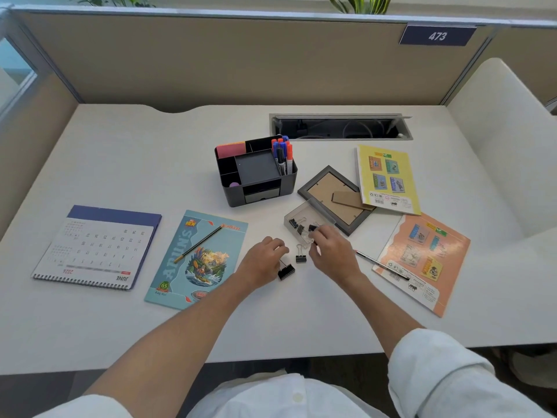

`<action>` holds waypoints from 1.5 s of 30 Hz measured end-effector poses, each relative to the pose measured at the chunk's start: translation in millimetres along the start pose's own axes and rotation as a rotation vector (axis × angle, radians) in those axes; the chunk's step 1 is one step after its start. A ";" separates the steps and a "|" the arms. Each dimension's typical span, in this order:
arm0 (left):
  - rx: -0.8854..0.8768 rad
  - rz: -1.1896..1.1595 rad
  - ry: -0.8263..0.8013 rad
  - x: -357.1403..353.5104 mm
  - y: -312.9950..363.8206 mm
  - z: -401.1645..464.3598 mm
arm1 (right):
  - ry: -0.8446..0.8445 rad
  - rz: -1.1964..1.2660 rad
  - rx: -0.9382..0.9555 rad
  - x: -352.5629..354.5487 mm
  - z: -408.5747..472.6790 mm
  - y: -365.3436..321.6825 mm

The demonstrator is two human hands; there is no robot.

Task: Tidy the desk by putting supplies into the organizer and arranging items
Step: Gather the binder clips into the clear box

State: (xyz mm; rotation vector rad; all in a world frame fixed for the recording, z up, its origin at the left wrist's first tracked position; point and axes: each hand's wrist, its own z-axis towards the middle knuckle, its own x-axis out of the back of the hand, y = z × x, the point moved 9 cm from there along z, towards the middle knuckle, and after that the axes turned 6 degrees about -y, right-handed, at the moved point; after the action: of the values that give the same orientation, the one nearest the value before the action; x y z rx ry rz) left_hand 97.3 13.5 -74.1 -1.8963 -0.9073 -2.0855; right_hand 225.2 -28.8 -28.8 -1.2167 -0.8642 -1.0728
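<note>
A dark grey desk organizer stands mid-desk, holding several markers and pink sticky notes. In front of it a clear plastic box holds a few black binder clips. My left hand grips a large black binder clip by its handle, low over the desk. My right hand hovers at the box's near edge with fingers pinched on a small clip. Another small binder clip lies loose on the desk between my hands.
A blue notebook with a pencil on it lies left, a desk calendar further left. A picture frame, yellow booklet, orange booklet and a pen lie right. A cable tray opening sits behind.
</note>
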 end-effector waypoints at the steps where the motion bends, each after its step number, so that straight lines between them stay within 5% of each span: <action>1: 0.006 -0.016 0.007 2.5 0.8 1.6 | -0.025 -0.010 -0.025 -0.2 6.6 2.9; 9: 0.055 -0.082 -0.111 -4.7 4.7 10.9 | -0.231 -0.081 -0.051 -16.2 38.9 8.5; 16: 0.187 -0.097 -0.004 -0.5 -30.4 -8.2 | -0.046 -0.017 0.015 -5.9 25.5 0.9; 22: 0.089 -0.046 -0.105 -12.0 -26.9 -15.5 | -0.193 -0.150 0.272 -45.8 -13.9 -33.1; 31: -0.033 0.140 -0.260 -23.3 2.8 -6.8 | -0.270 -0.253 0.204 -68.4 -15.7 -23.5; 37: 0.016 0.028 -0.304 -23.7 4.0 0.0 | -0.249 -0.229 0.286 -61.4 -12.5 -33.6; 41: 0.094 -0.123 -0.225 -17.1 -6.2 1.9 | -0.163 -0.145 0.341 -55.0 -15.0 -41.1; 45: 0.119 -0.181 0.027 10.5 -16.4 3.6 | -0.016 -0.109 0.323 -31.4 -9.2 -45.8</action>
State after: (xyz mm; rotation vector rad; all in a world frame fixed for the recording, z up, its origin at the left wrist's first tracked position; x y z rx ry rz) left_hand 90.1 31.3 -69.2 -1.7823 -1.2089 -2.0966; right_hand 172.0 -33.2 -46.5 -0.9178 -1.0802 -0.9658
